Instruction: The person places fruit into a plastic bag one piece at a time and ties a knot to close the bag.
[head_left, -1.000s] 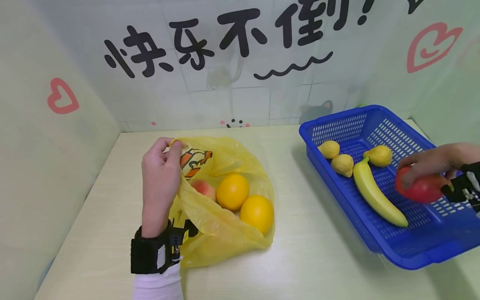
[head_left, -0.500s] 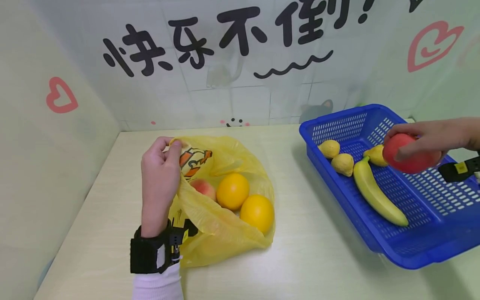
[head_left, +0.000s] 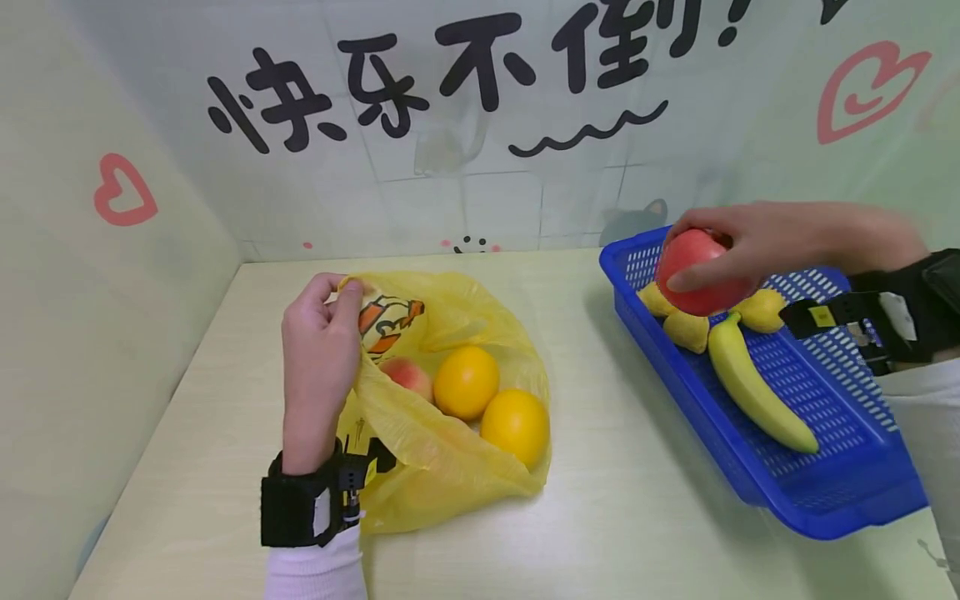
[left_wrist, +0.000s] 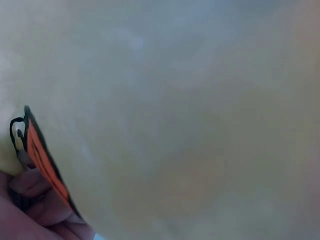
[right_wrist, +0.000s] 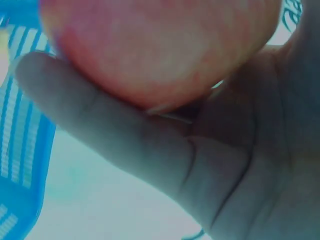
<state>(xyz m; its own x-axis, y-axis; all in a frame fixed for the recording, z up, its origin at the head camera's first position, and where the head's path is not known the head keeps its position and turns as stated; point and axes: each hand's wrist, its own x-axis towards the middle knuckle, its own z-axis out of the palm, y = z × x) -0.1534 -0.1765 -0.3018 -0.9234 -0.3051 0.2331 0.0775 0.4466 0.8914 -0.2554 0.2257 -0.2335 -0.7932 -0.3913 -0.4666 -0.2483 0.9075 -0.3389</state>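
My left hand [head_left: 322,346] pinches the rim of a yellow plastic bag [head_left: 450,492] with an orange-and-black print. Inside the bag's mouth lie a peach [head_left: 407,377] and two oranges [head_left: 467,383]. In the left wrist view, pale film fills most of the picture, with curled fingers [left_wrist: 45,200] at lower left. My right hand [head_left: 750,242] grips a large red fruit [head_left: 701,275] above the far left part of a blue basket [head_left: 720,442]. Close up, the red fruit [right_wrist: 160,45] shows reddish-yellow skin with my thumb along it; its exact kind is unclear.
A banana [head_left: 757,387] lies in the basket near several small yellow fruits [head_left: 686,331], which look like lemons. Bare pale tabletop [head_left: 592,517] separates the bag from the basket. A printed wall [head_left: 495,208] stands behind.
My right hand has lifted the red fruit from the basket's right side and carried it up and to the left. My left hand and the bag have stayed put.
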